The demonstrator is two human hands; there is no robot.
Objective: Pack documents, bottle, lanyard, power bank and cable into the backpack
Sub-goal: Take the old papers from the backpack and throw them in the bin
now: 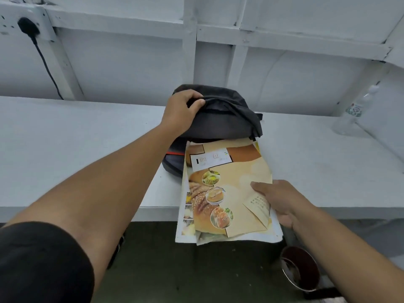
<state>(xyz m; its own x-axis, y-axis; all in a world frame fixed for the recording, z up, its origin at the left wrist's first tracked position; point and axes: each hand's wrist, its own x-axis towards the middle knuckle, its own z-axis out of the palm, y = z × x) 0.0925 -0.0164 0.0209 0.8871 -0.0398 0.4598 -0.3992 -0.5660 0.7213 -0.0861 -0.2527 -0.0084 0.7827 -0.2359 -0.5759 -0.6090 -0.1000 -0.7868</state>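
- We see the left hand [181,110] clenched on the top flap of the dark grey backpack [220,119]. Its thumb lies on the near side and its fingers curl over the fold, holding the fabric up so the mouth opens beneath that grip.
- Just below and to the right of that grip are the documents [227,193], glossy sheets printed with bread pictures. Their far edge sits under the raised flap at the mouth; we cannot tell how far inside it reaches.
- The right hand [282,202] pinches the documents' right edge, thumb on top and fingers underneath. Left of this grip the sheets fan slightly, and their near end hangs past the edge of the white table [76,149].
- The backpack rests on that table, close to the white wall [131,62].
- Well beyond and to the right of the right hand's grip, a clear plastic bottle [354,114] stands on the table, apart from the backpack.
- Below the right hand's grip, a round metal bowl [299,267] sits on the dark floor [175,270].
- Far to the left of the left hand's grip, a black plug [28,27] sits in the wall, and its cord [47,64] hangs down.
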